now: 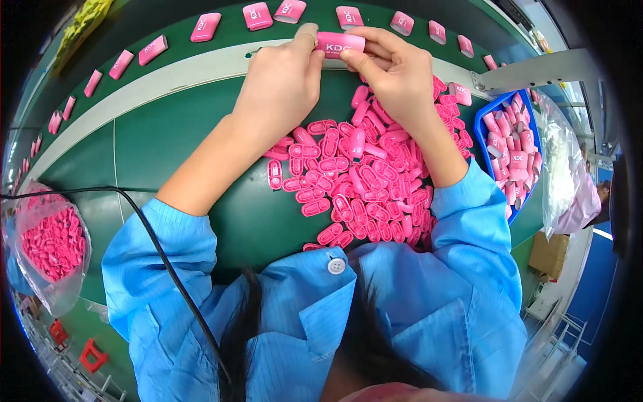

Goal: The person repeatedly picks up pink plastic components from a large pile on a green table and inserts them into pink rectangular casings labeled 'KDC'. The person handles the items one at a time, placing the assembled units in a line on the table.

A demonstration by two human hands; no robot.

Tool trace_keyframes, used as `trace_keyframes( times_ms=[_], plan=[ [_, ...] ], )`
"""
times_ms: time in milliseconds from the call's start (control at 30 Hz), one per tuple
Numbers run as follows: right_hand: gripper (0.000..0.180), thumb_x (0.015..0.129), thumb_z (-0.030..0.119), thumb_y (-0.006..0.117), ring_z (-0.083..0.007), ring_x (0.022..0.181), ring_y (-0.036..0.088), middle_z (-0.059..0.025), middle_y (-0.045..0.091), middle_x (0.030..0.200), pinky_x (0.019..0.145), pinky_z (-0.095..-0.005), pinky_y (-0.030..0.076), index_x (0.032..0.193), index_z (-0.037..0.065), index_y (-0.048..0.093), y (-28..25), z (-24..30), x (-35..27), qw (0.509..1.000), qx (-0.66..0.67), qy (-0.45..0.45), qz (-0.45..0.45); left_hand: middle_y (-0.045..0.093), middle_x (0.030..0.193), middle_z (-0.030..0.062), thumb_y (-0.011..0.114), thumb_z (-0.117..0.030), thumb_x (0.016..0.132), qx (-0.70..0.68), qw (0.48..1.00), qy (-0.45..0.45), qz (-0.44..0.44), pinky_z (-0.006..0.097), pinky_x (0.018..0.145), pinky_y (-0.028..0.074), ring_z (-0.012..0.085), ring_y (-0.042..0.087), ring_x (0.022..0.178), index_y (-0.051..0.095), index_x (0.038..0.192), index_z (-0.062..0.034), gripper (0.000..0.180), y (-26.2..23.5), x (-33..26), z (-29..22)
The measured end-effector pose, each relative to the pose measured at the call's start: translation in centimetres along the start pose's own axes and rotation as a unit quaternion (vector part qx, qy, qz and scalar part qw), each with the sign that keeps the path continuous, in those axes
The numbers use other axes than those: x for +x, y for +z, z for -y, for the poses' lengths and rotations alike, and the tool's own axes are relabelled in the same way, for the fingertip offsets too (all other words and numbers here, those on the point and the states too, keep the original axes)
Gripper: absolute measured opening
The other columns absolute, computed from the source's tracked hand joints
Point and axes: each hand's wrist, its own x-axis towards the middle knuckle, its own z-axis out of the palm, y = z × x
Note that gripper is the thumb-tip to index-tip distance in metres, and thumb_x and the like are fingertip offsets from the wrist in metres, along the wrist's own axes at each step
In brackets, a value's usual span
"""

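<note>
A pink flattened casing (340,44) with pale lettering is held sideways between my two hands, above the pale rail at the far side of the table. My left hand (284,84) is closed on its left end, with what looks like a beige cover on one fingertip. At the other end, my right hand (402,77) grips it between thumb and fingers. Below and between my forearms lies a heap of small pink oval caps (375,181), some showing their hollow side. My right forearm hides part of the heap.
Similar pink casings (205,27) stand in a spaced row on the green strip beyond the pale rail (194,72). A blue tray (481,134) of casings sits at right, beside a clear bag (559,167). Another bag (57,295) holds pink parts at left. A black cable (157,241) crosses my left sleeve.
</note>
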Motion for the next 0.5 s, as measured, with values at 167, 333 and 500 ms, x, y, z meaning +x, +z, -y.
trace_keyframes(
  times_ms=[167,333,500],
  plan=[
    [0.032,0.084,0.005,0.065,-0.0135,0.081,0.064,-0.0110,0.066,0.096,0.074,-0.0241,0.053,0.114,-0.004,0.057,-1.6,-1.9,1.1,0.991,0.096,0.076,0.057,0.068,0.079,0.0159,0.057,-0.010,0.088,-0.269,0.957,-0.108,0.030,0.030,0.065,0.054,0.0208,0.068,0.072,0.056,0.110,0.0114,0.030,0.0,0.3,0.8],
    [0.031,0.085,0.006,0.064,-0.0140,0.079,0.064,-0.0111,0.066,0.098,0.072,-0.0243,0.053,0.114,-0.004,0.058,-1.9,-2.7,1.5,0.986,0.125,0.080,0.081,0.067,0.097,0.0136,0.059,-0.014,0.090,-0.327,0.915,-0.201,0.123,0.024,0.074,0.054,0.0158,0.067,0.084,0.054,0.118,0.0086,0.037,-0.6,1.0,1.9],
    [0.031,0.084,0.006,0.065,-0.0133,0.079,0.064,-0.0104,0.067,0.097,0.071,-0.0236,0.053,0.113,-0.003,0.058,-2.0,-3.1,1.4,0.982,0.147,0.083,0.080,0.066,0.099,0.0128,0.057,-0.013,0.091,-0.373,0.893,-0.231,0.101,0.025,0.077,0.054,0.0160,0.066,0.087,0.050,0.122,0.0090,0.039,-0.4,0.7,1.7]
  ],
)
